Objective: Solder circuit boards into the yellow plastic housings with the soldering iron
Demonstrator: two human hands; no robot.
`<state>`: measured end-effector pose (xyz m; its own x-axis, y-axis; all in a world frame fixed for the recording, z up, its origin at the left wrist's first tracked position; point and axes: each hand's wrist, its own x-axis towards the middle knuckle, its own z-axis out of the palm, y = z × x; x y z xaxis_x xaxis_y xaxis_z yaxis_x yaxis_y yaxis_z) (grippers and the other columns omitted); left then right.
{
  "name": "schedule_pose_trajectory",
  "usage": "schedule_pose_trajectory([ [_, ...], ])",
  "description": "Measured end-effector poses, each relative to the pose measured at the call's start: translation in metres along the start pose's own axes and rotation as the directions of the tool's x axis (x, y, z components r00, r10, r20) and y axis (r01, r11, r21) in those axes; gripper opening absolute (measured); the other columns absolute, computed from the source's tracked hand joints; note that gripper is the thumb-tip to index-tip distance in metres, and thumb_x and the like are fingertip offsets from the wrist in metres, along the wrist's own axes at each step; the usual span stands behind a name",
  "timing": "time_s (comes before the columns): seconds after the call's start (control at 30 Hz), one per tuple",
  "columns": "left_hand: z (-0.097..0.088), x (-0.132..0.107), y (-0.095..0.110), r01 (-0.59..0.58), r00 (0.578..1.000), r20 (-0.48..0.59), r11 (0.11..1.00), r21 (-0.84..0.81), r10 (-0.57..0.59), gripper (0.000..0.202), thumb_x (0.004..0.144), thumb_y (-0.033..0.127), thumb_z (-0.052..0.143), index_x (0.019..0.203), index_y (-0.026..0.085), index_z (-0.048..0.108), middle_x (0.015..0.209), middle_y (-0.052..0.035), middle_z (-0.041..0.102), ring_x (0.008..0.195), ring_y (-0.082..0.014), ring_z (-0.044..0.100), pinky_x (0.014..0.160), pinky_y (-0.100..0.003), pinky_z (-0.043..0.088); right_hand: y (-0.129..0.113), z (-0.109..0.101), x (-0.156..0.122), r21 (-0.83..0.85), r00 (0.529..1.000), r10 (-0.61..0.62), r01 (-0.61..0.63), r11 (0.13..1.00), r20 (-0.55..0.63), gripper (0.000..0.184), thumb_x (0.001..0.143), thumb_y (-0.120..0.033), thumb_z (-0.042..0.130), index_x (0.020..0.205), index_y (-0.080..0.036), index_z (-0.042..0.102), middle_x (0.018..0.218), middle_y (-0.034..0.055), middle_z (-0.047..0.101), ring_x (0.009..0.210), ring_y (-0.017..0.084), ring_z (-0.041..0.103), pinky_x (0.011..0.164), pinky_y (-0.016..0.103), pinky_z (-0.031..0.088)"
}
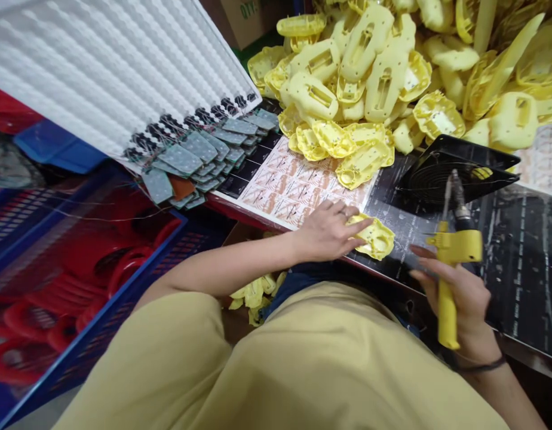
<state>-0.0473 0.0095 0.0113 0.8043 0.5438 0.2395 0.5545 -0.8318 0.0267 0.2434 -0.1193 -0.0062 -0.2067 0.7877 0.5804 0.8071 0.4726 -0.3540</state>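
My left hand (330, 230) rests on a small yellow plastic shell (375, 237) at the near edge of the dark worktable (518, 239), fingers curled onto its rim. My right hand (459, 295) grips the yellow handle of a soldering iron (450, 263), whose metal tip points up and away. The shell lies just left of the iron, apart from it. A sheet of pink printed labels (294, 185) lies under and beyond my left hand.
A big heap of yellow plastic shells (383, 71) fills the back of the table. A black fan (455, 170) sits right of centre. Green circuit boards with wires (204, 152) lie beside white foam (106, 65). Blue crates of red parts (70, 280) stand left.
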Motion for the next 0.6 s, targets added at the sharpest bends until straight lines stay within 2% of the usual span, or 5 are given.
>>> schedule_pose_trajectory([
  [0.13, -0.004, 0.052, -0.058, 0.059, 0.996, 0.060, 0.994, 0.087, -0.064, 0.060, 0.098, 0.006, 0.040, 0.154, 0.023, 0.054, 0.159, -0.0099, 0.056, 0.151, -0.0301, 0.047, 0.115, -0.054, 0.045, -0.016, 0.025, 0.032, -0.014, 0.980, -0.199, 0.199, 0.980, 0.018, 0.038, 0.086, -0.038, 0.085, 0.115, -0.023, 0.066, 0.084, 0.0013, 0.074, 0.068, 0.017, 0.069, 0.066, 0.028, 0.055],
  [0.23, -0.004, 0.073, -0.096, -0.039, 0.974, 0.226, 0.992, 0.121, 0.011, 0.058, 0.100, 0.007, 0.038, 0.155, 0.022, 0.050, 0.167, -0.0058, 0.048, 0.162, -0.0272, 0.031, 0.130, -0.062, 0.024, -0.023, 0.038, 0.044, -0.062, 0.968, -0.249, 0.251, 0.966, 0.043, 0.030, 0.091, -0.031, 0.080, 0.114, -0.021, 0.064, 0.078, -0.0006, 0.070, 0.064, 0.016, 0.066, 0.064, 0.027, 0.053],
  [0.3, -0.005, 0.077, -0.104, -0.094, 0.964, 0.260, 0.986, 0.136, 0.056, 0.053, 0.104, 0.012, 0.033, 0.153, 0.021, 0.049, 0.163, -0.0065, 0.053, 0.160, -0.0234, 0.033, 0.132, -0.062, 0.019, -0.021, 0.039, 0.046, -0.072, 0.965, -0.259, 0.261, 0.963, 0.034, 0.024, 0.094, -0.027, 0.076, 0.113, -0.021, 0.063, 0.075, -0.0016, 0.069, 0.061, 0.014, 0.065, 0.061, 0.025, 0.051],
  [0.5, -0.010, 0.074, -0.062, -0.240, 0.966, 0.127, 0.965, 0.105, 0.227, 0.048, 0.109, 0.021, 0.028, 0.137, 0.024, 0.067, 0.103, -0.0066, 0.078, 0.121, -0.0212, 0.064, 0.125, -0.053, 0.033, -0.001, 0.013, 0.027, 0.061, 0.986, -0.168, 0.166, 0.984, 0.025, 0.037, 0.087, -0.027, 0.082, 0.119, -0.026, 0.063, 0.089, 0.0001, 0.078, 0.066, 0.017, 0.073, 0.063, 0.027, 0.058],
  [0.6, -0.007, 0.071, -0.030, -0.286, 0.957, 0.065, 0.958, 0.029, 0.284, 0.041, 0.108, 0.027, 0.038, 0.125, 0.017, 0.075, 0.089, -0.0111, 0.077, 0.099, -0.0247, 0.068, 0.103, -0.047, 0.050, 0.001, 0.005, 0.015, 0.080, 0.982, -0.177, 0.172, 0.982, 0.069, 0.038, 0.086, -0.030, 0.083, 0.119, -0.026, 0.064, 0.088, 0.0004, 0.079, 0.061, 0.017, 0.072, 0.057, 0.027, 0.057],
])
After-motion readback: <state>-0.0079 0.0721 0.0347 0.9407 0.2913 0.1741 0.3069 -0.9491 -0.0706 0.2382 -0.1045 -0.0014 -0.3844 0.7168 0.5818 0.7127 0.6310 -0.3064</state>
